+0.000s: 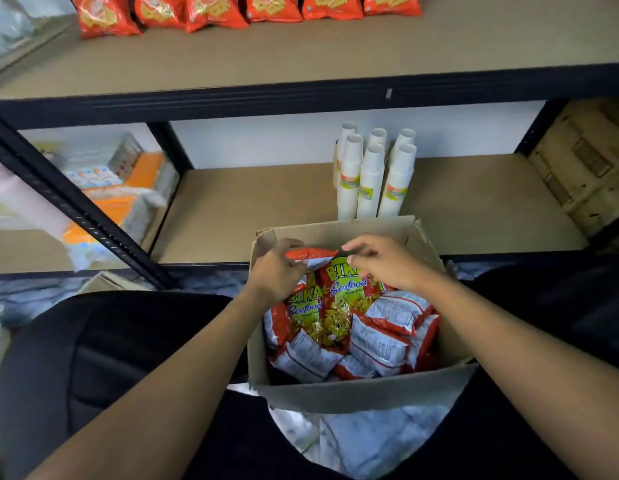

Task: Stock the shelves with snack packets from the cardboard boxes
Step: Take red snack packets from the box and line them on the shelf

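Head view, and my left grip point(276, 271) is clamped on the red top seam of one packet point(311, 253). It sits at 12 o'clock in the box point(335, 393), close to the far wall. My right grip point(384, 265) has its fingertips curled at the seam's 3 o'clock end, but whether it's touching or pinching, I cannot tell. The packet's body drops between my grips into the pile point(380, 327) that fills the box, and how much of it is free I can't say.

Risks now! That seam is thin, slick film. If I lift by one corner only, I reckon it could slide out of my fingers and flop back in. If the body is wedged among its neighbours, a sharp tug may drag a second packet up and over the box wall. Squeeze lower down and I'd likely crush the snacks inside.

The box sits between my knees with nothing I can see bracing it. A hard pull might tip it toward the lower shelf point(249, 209) at 12 o'clock, where the cups point(370, 178) stand in tall, narrow stacks just beyond the far wall, easy to topple. The upper shelf point(301, 60) keeps its row point(214, 8) far back, so a long reach on a loose hold is where a drop would come.
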The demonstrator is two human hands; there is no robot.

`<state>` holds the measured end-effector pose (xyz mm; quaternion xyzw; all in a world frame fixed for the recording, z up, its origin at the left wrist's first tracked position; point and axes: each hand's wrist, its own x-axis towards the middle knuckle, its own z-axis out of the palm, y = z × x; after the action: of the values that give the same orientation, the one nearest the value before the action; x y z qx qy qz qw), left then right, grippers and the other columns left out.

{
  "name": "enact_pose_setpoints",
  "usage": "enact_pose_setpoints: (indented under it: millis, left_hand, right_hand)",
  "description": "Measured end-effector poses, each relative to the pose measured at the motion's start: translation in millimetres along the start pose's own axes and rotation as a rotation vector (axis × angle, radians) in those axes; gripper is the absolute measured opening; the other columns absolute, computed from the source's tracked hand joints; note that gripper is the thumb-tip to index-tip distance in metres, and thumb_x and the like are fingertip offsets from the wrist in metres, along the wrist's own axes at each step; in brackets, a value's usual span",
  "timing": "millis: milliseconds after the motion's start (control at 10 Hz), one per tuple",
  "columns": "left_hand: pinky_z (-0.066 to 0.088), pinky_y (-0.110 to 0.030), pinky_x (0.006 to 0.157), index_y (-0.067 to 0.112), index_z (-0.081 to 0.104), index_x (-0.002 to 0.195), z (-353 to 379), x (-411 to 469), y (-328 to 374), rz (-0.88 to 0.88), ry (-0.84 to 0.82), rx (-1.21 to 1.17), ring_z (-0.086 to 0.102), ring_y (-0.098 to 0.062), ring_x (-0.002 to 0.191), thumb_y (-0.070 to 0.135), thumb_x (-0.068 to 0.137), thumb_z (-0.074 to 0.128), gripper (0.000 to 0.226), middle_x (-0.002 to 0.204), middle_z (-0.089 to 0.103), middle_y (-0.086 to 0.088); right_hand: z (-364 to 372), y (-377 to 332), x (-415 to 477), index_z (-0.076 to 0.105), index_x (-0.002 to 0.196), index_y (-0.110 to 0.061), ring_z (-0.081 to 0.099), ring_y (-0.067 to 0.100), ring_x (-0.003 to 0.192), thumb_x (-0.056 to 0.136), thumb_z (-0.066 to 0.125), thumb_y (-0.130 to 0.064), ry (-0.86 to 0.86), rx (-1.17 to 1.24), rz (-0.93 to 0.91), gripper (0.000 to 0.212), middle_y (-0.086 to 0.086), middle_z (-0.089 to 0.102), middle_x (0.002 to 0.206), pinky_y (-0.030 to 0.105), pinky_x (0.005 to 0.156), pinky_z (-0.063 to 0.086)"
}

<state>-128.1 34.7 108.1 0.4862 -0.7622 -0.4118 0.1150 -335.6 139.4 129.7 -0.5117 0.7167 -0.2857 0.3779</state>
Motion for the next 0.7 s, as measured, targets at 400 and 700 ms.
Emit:
enact_pose_setpoints:
  millis: [400,700]
  left_hand:
    - [0.051,-0.033,0.071,0.016,0.035,0.15,36,32,-18,-0.257,-0.165,-0.203,0.056,-0.016,0.076,0.014,0.096,0.058,0.058,0.086,0.057,0.003]
    - [0.045,-0.025,0.073,0.024,0.053,0.114,49,15,-30,-0.215,0.133,-0.15,0.062,-0.017,0.089,0.041,0.083,0.076,0.042,0.105,0.065,-0.001]
  right_hand:
    - [16,19,26,0.061,0.119,-0.033,0.072,0.013,0.083,0.095,0.059,-0.018,-0.049,0.106,0.172,0.028,-0.002,0.068,0.102,0.009,0.047,0.04]
    - [20,26,40,0.06,0.124,-0.03,0.071,0.018,0.088,0.096,0.057,-0.019,-0.047,0.121,0.161,0.03,0.004,0.065,0.112,0.021,0.063,0.043]
